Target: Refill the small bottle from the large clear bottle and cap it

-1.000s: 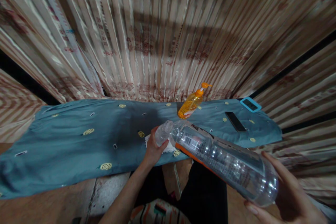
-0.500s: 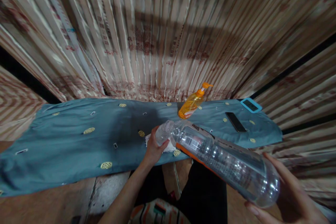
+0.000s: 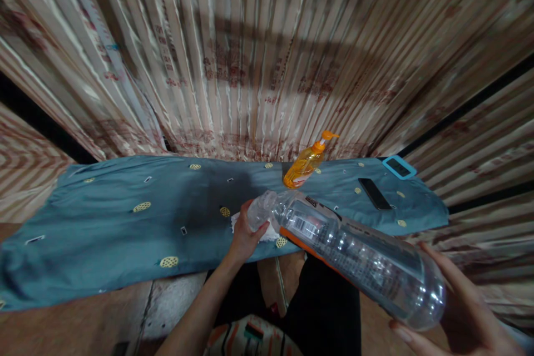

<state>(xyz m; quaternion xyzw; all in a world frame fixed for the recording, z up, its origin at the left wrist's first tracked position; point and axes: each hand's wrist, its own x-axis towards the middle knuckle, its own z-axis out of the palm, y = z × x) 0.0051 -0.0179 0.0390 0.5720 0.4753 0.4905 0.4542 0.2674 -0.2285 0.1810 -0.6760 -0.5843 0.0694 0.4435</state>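
A large clear plastic bottle (image 3: 354,256) with a dark and orange printed label lies tilted across the view, its mouth pointing left and lower than its base. My right hand (image 3: 463,306) grips it round the base at the lower right. At the mouth end, my left hand (image 3: 246,236) is closed around a small clear plastic container (image 3: 259,210), whose exact kind is hard to make out. The big bottle's mouth meets this container; whether it goes inside cannot be told. Partly hidden beneath my left hand is a white cloth or tissue (image 3: 269,233) on the table.
A pump bottle (image 3: 302,169) of orange liquid stands beyond the big bottle. To the right lie a dark phone (image 3: 374,193) and a blue-framed device (image 3: 399,167) on the teal tablecloth (image 3: 104,211). Pleated curtains (image 3: 250,55) hang close behind and beside the table.
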